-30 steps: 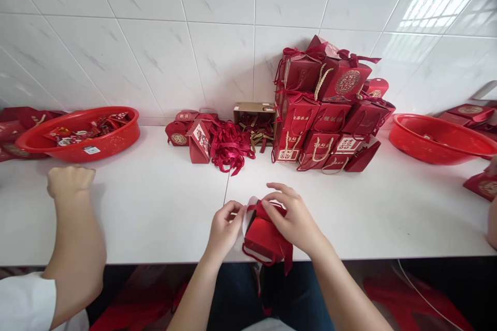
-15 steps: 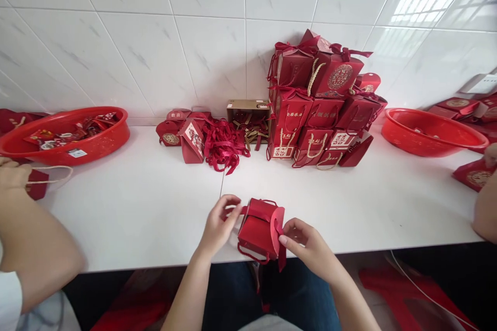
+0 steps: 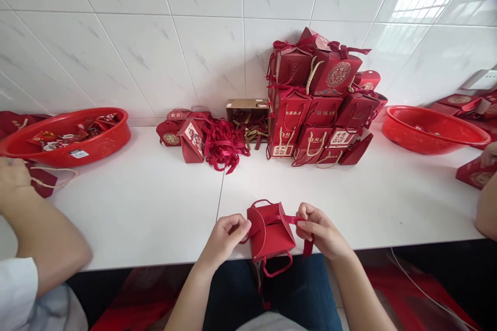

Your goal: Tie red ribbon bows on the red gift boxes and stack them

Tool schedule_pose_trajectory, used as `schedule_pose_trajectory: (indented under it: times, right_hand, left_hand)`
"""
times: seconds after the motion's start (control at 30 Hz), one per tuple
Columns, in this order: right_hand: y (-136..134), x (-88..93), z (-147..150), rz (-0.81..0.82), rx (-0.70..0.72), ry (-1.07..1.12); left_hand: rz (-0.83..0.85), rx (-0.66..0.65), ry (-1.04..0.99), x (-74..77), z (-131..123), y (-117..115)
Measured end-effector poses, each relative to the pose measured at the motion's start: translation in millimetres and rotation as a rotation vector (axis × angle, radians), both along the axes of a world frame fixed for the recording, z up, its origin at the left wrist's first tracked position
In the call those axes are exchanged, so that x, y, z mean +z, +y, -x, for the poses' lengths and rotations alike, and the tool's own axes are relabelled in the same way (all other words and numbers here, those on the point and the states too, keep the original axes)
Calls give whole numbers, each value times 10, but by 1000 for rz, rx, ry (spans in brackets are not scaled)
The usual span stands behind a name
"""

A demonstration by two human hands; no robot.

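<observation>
A small red gift box [image 3: 277, 240] with red cord handles sits near the table's front edge, between my two hands. A dark red ribbon [image 3: 292, 219] is threaded through its top and comes out on both sides. My right hand [image 3: 320, 227] pinches the ribbon to the right of the box, and a loose tail hangs below the fingers. At the box's left side, my left hand [image 3: 227, 240] has thumb and fingertips closed on the ribbon's other end, close against the box.
A pile of ribbons [image 3: 225, 147] lies by a few red boxes [image 3: 193, 142] and an open carton [image 3: 248, 103]. Stacked gift boxes [image 3: 324, 108] stand against the wall. Red basins [image 3: 97, 147] [image 3: 427, 137] flank them. Other people's arms [image 3: 46, 222] [image 3: 487, 207] reach in at both sides.
The box has turned and shifted slightly right. My right hand has moved right and up, drawing the ribbon out sideways. My left hand has come lower and nearer the box's side.
</observation>
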State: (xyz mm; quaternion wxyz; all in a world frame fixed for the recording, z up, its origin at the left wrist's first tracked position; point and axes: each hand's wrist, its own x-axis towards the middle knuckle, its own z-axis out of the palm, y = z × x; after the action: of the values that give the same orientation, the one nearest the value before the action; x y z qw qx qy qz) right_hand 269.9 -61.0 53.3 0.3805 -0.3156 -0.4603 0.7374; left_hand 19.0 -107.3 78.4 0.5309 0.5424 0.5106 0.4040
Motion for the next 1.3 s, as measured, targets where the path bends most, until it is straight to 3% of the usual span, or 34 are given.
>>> schedule_pose_trajectory:
  times: [0.17, 0.3, 0.53, 0.7, 0.87, 1.0, 1.13, 1.3]
  right_hand:
    - [44, 69, -28, -46, -26, -56]
    - [67, 134, -18, -89, -83, -162]
    - [101, 104, 4, -188, -93, -213]
    - [104, 111, -17, -249, -135, -225]
    - [108, 169, -12, -282, -166, -239]
    - [104, 59, 3, -293, -141, -270]
    - [106, -116, 17, -232, -110, -213]
    - [129, -161, 52, -220, -134, -184]
  left_hand:
    - [-27, -22, 98, 29, -6, -14]
    - [84, -19, -45, 24, -41, -27]
    - [211, -138, -196, -87, 12, -16]
    - [194, -60, -301, -74, 66, -2]
    - [112, 56, -130, 4, 125, 22]
    - [91, 173, 86, -124, 123, -2]
    - [83, 179, 185, -281, 105, -46]
    - [30, 249, 285, -255, 157, 58]
